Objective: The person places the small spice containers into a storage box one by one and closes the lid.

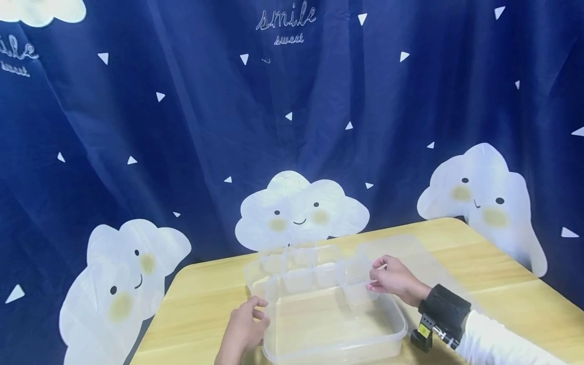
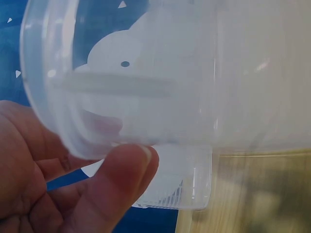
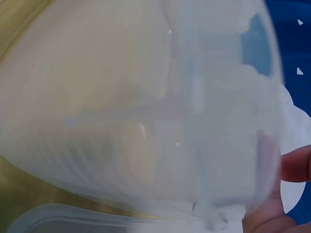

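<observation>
Near edge of the desk, clear tub sits upright between both hands, opening up. Its long axis appears to run left to right, though the slant of the view makes that uncertain. Left hand at the tub's left side, nearer to it; left wrist view shows thumb and fingers closed narrowly over the rim, gripping it lightly.

Right hand farther out, by the tub's far right corner. Its fingers pinch the right edge of a small box, rightmost of a row of small boxes just beyond the tub's far wall.

Key relation: box lies left of the right hand's fingertips, and its lower part overlaps the tub's far right corner in the head view. Clear walls blend; cannot tell whether it stands behind that corner or hangs over it. Right hand is plainly nearer to the box, left hand well apart from it.

Pale flat sheet, likely a lid, on the desk behind the right hand.
</observation>
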The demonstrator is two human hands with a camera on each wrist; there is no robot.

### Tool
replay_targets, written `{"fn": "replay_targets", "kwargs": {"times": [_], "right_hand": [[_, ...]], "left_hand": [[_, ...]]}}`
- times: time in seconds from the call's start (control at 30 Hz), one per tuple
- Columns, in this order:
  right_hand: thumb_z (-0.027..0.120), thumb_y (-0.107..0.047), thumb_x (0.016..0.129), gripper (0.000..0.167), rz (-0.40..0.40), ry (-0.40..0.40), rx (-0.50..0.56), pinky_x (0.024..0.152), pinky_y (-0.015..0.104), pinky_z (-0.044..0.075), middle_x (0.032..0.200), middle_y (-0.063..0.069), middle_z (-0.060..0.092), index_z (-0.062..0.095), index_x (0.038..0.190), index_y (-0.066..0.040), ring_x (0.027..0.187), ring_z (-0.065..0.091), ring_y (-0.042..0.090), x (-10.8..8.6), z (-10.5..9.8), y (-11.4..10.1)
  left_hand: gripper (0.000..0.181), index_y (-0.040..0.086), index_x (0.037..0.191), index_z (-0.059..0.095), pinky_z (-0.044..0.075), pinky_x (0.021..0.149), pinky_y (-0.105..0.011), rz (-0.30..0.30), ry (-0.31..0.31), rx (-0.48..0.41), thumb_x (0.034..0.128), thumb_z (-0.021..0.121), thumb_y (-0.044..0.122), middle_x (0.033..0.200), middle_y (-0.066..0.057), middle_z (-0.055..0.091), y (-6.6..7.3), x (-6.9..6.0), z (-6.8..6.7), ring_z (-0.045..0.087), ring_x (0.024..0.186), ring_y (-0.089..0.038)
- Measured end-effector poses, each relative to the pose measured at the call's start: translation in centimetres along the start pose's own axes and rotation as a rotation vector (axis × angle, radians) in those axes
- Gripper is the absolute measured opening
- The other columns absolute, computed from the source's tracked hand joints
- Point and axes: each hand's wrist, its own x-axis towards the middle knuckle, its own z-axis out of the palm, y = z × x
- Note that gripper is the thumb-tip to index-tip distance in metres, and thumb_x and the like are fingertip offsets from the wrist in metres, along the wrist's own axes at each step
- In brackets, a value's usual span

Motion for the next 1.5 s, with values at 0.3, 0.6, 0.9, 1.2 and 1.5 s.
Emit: {"fn": "replay_targets", "kwargs": {"times": [0.3,0.6,0.9,1.2,1.5], "right_hand": [[0.051,0.004,0.086,0.024,-0.029,-0.028,-0.004,0.069,0.032,0.059,0.088,0.020,0.052,0.048,0.110,0.008,0.074,0.065,0.022,-0.40,-0.12,-0.09],[0.052,0.004,0.087,0.005,-0.044,-0.056,-0.038,0.072,0.033,0.060,0.092,0.017,0.050,0.055,0.090,0.006,0.076,0.065,0.022,-0.08,-0.14,-0.16],[0.055,0.009,0.080,0.008,-0.057,-0.041,-0.142,0.064,0.031,0.058,0.081,0.013,0.052,0.056,0.080,0.001,0.068,0.064,0.021,-0.18,0.33,-0.48],[0.060,0.005,0.080,0.005,-0.083,-0.022,-0.228,0.061,0.030,0.058,0.075,0.011,0.054,0.057,0.080,0.001,0.063,0.064,0.019,-0.25,0.49,-0.21],[0.081,-0.004,0.073,0.024,-0.239,-0.060,-0.424,0.054,0.029,0.041,0.065,0.003,0.048,0.058,0.079,-0.006,0.063,0.047,0.018,-0.41,-0.29,-0.16]], "left_hand": [[0.032,-0.002,0.117,0.058,0.056,0.047,-0.029,0.000,-0.004,0.013,0.0857,0.065,0.000,0.096,-0.016,0.063,-0.14,0.16,0.20,0.063,0.066,-0.020],[0.033,-0.002,0.118,0.058,0.057,0.049,-0.029,-0.011,-0.001,0.010,0.0859,0.065,0.000,0.097,-0.016,0.063,-0.08,0.18,0.11,0.064,0.071,-0.023],[0.033,-0.005,0.118,0.057,0.056,0.048,-0.029,0.005,0.004,0.008,0.0856,0.064,-0.001,0.095,-0.016,0.063,-0.09,0.04,0.01,0.064,0.069,-0.023],[0.033,-0.004,0.118,0.057,0.056,0.048,-0.029,0.007,-0.012,0.002,0.0862,0.064,0.000,0.094,-0.016,0.063,-0.27,0.05,0.03,0.064,0.064,-0.023],[0.034,-0.006,0.119,0.057,0.056,0.047,-0.030,0.019,-0.014,-0.001,0.0861,0.064,0.000,0.094,-0.017,0.063,-0.24,0.06,-0.01,0.064,0.058,-0.022]]}}
